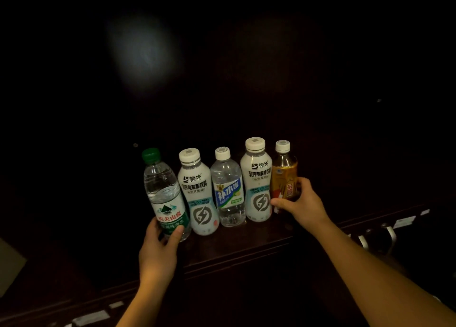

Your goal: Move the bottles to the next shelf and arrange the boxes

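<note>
Apparently full and slippery: my left hand [158,246] is gripping the tilted water bottle [165,196] low, my right hand [299,203] wrapping the amber tea bottle's [285,176] label; waists suit best.

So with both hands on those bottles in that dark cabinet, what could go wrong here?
The green-capped water bottle in the left hand already tilts and could knock the white bottle beside it. The right hand grips the amber tea bottle tight against its neighbour. The shelf is dim, so edges are hard to judge.
</note>
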`<action>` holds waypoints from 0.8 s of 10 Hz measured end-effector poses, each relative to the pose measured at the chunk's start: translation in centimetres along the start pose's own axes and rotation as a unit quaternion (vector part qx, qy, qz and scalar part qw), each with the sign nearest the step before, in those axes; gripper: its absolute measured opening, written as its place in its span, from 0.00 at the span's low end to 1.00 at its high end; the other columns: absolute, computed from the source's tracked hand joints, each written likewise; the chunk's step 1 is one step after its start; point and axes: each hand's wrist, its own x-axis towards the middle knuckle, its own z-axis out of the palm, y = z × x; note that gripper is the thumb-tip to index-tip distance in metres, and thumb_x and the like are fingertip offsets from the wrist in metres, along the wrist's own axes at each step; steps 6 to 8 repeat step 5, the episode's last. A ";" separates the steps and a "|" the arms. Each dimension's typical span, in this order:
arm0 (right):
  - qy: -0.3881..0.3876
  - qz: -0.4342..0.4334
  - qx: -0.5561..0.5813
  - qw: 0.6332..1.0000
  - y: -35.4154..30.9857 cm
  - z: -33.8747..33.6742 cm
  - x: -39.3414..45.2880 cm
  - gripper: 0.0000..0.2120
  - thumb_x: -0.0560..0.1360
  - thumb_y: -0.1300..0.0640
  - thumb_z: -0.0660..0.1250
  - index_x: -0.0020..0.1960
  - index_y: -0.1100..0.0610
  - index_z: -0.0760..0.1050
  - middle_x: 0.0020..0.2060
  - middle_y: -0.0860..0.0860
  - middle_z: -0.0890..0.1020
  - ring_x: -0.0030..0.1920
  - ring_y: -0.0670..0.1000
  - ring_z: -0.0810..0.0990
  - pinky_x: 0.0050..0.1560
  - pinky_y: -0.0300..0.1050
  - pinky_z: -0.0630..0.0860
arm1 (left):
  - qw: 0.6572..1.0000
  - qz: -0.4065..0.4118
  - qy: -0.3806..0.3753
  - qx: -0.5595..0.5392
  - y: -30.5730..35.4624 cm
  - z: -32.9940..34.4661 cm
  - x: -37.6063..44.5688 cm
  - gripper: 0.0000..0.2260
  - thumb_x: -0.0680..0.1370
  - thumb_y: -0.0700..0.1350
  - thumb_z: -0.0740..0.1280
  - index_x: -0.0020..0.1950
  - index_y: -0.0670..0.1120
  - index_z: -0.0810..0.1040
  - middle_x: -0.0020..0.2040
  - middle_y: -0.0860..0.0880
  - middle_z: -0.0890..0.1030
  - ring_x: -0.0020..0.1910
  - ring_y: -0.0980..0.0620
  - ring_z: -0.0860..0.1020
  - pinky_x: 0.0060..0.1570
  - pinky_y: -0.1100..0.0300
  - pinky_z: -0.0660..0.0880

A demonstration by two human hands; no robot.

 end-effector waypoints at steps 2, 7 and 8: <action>-0.002 0.001 -0.009 1.000 0.7 0.2 0.6 0.52 0.51 0.34 0.77 0.68 0.51 0.63 0.46 0.35 0.75 0.45 0.34 0.73 0.40 0.32 0.67 | 1.000 -0.010 -0.004 -0.016 0.0 0.3 0.0 0.27 0.72 0.52 0.71 0.70 0.56 0.66 0.64 0.54 0.76 0.54 0.60 0.72 0.50 0.61 0.69; 0.094 0.013 -0.058 0.994 -0.8 0.1 -2.6 0.54 0.57 0.34 0.75 0.75 0.55 0.59 0.67 0.57 0.74 0.64 0.58 0.74 0.56 0.54 0.73 | 1.000 -0.006 -0.021 -0.018 0.9 -4.3 -0.9 0.35 0.72 0.56 0.71 0.75 0.50 0.60 0.71 0.50 0.69 0.68 0.51 0.68 0.58 0.61 0.65; 0.094 0.013 -0.058 0.994 -0.8 0.1 -2.6 0.54 0.57 0.34 0.75 0.75 0.55 0.59 0.67 0.57 0.74 0.64 0.58 0.74 0.56 0.54 0.73 | 1.000 -0.006 -0.021 -0.018 0.9 -4.3 -0.9 0.35 0.72 0.56 0.71 0.75 0.50 0.60 0.71 0.50 0.69 0.68 0.51 0.68 0.58 0.61 0.65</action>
